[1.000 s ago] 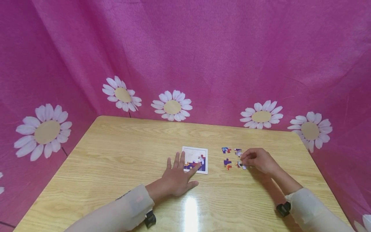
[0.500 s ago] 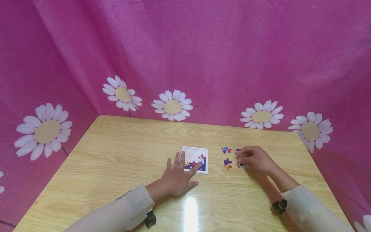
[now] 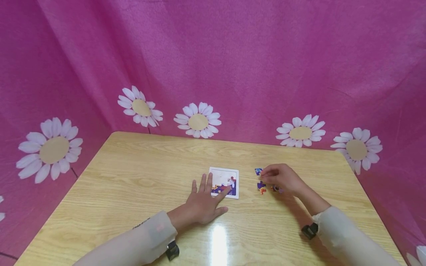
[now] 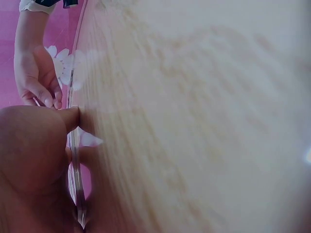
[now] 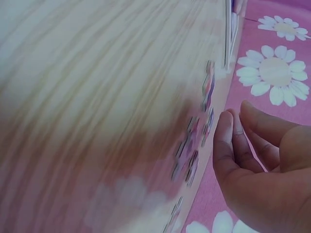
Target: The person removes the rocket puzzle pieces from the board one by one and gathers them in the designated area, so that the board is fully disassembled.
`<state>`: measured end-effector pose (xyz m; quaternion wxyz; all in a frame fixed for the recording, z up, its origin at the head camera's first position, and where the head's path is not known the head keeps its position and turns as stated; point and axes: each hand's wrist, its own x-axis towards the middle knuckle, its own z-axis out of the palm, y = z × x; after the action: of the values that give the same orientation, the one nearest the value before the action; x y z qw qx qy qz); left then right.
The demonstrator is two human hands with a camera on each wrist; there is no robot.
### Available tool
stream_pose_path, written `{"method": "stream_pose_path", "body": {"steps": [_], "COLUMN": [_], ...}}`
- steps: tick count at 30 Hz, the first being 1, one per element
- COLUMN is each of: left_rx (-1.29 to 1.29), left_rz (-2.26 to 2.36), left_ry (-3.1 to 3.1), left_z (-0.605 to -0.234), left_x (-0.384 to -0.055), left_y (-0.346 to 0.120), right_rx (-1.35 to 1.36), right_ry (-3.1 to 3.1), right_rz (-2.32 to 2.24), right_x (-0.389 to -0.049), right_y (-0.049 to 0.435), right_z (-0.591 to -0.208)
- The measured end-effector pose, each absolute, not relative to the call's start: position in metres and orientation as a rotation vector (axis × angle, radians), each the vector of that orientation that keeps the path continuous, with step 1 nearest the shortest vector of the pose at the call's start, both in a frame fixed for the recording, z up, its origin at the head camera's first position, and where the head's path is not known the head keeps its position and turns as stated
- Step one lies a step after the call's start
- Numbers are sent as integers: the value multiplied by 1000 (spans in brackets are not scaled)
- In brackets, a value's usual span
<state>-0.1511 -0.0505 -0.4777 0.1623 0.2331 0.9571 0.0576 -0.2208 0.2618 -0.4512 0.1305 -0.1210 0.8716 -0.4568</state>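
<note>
In the head view my left hand (image 3: 207,207) lies with fingers spread. Its fingers reach over the left and lower part of a small white-framed jigsaw puzzle tray (image 3: 237,173), covering some of it. Purple, yellow and red pieces fill the tray's lower and right parts; its upper left is bare white. My right hand (image 3: 283,179) hovers above loose jigsaw pieces (image 3: 261,187) to the right of the tray. In the right wrist view its fingers and thumb are bent, and I see nothing between them. The hand partly hides the blue piece (image 3: 258,171) and a lower-right piece (image 3: 277,189).
The wooden table (image 3: 149,166) surrounds the tray and pieces, with a bright light reflection near its front. Behind and at both sides hangs a pink curtain (image 3: 233,66) printed with white daisies. Dark wrist devices sit at both sleeves.
My right hand has moved left and slightly away from me, from the right-hand pieces to above the left-hand ones. The left hand and the tray keep their places.
</note>
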Motion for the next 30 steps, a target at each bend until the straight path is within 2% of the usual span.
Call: {"method": "stream_pose_path", "body": {"steps": [6,30], "left_rx": [672,675], "left_rz": [159,125], "left_ry": [2733,2732], "left_z": [-477,-477], "left_x": [-151,-151], "left_y": [-50,-50], "right_rx": [-302,-499], "right_ry": [2505,2519], "right_rz": [-1334,-1303], "right_x": [-225,-239], "right_y": [250,184], "right_z": [-452,-458]}}
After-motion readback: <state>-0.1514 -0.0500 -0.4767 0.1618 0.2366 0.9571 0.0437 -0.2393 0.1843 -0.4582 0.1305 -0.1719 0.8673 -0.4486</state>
